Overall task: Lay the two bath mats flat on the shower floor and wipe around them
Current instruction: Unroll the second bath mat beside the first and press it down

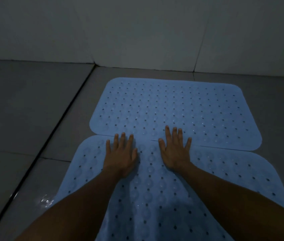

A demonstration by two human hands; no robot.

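Pressing both mats flat, so the laying step looks nearly done. Far mat [176, 110] lies flat near the wall [137, 32]; near mat [155, 188] meets it along the seam, slightly overlapping. Left hand [122, 153] and right hand [176, 150] rest palm-down, fingers spread straight, holding nothing, fingertips reaching the seam. Next move likely needs a cloth for wiping the floor [33, 101]; none visible. Wet patch [46, 200] by the near mat's left edge.

The room was dim. Large grey floor tiles [33, 105], split by a dark grout line [54, 134], ran to pale tiled walls [137, 28]. A wet patch [46, 200] glinted at the floor's near left.
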